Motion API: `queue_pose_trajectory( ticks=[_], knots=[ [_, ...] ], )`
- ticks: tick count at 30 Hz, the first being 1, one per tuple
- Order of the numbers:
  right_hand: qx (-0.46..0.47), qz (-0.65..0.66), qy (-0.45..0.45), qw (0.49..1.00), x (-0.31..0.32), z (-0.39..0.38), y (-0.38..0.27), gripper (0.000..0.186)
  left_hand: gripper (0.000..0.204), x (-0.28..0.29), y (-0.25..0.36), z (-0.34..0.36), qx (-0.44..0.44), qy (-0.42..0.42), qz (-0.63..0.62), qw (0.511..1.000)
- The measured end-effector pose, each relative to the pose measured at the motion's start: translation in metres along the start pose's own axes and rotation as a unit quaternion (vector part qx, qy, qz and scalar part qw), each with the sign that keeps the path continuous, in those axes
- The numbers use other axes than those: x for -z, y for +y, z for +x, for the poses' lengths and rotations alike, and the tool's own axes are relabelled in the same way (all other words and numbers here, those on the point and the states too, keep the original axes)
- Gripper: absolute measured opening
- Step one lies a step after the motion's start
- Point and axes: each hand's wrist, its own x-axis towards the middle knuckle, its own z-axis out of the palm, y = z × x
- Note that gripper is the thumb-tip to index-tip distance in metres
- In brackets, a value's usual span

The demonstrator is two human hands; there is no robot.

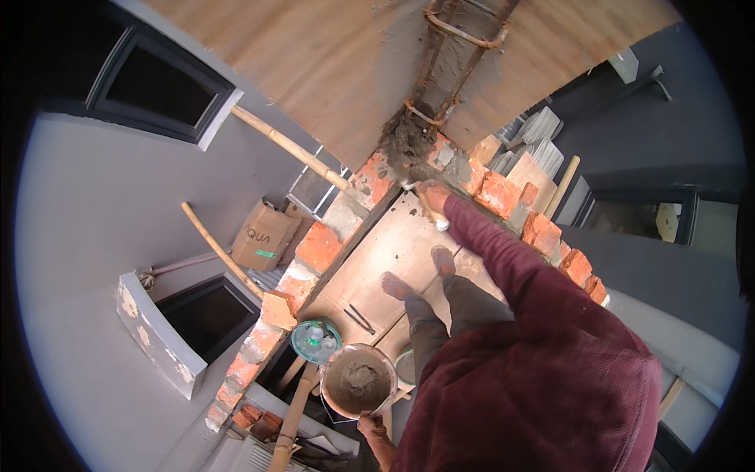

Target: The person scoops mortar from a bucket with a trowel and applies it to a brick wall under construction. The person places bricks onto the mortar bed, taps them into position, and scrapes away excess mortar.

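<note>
My right hand (435, 195) grips a trowel (438, 219) by its pale handle. The trowel's metal end is at the inner corner of the brick wall (318, 246), below a heap of wet grey mortar (413, 140). From that heap rises a rusty rebar cage (460, 59) with plywood boards (314, 71) on both sides. My left hand (373, 427) is down by the near rim of a bucket (330, 397) and appears to hold on there; its fingers show only in part. More wet mortar (363, 380) lies inside the bucket.
I stand on a plywood platform (377, 271), with pincers (359, 318) lying on it. Beside the bucket sits a green-blue basin (303, 344). Bamboo poles (295, 149) stick out past the wall. A cardboard box (263, 236) and stacked tiles (539, 141) lie beyond it.
</note>
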Motion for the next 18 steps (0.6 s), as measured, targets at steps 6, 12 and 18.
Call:
queue_pose_trajectory(
  ticks=[6,12,18],
  knots=[
    [0.010,-0.033,-0.113,0.993,0.060,-0.076,0.008,0.030,0.049,-0.039,0.027,-0.060,-0.105,-0.069,0.027,0.992],
    [0.006,-0.008,-0.170,0.985,0.158,-0.059,-0.005,0.024,0.044,-0.114,0.047,-0.109,-0.197,-0.031,0.161,0.967],
    [-0.088,0.067,-0.212,0.971,0.176,0.023,-0.024,0.033,0.049,-0.185,0.063,-0.145,-0.251,-0.115,0.243,0.930]
  ],
)
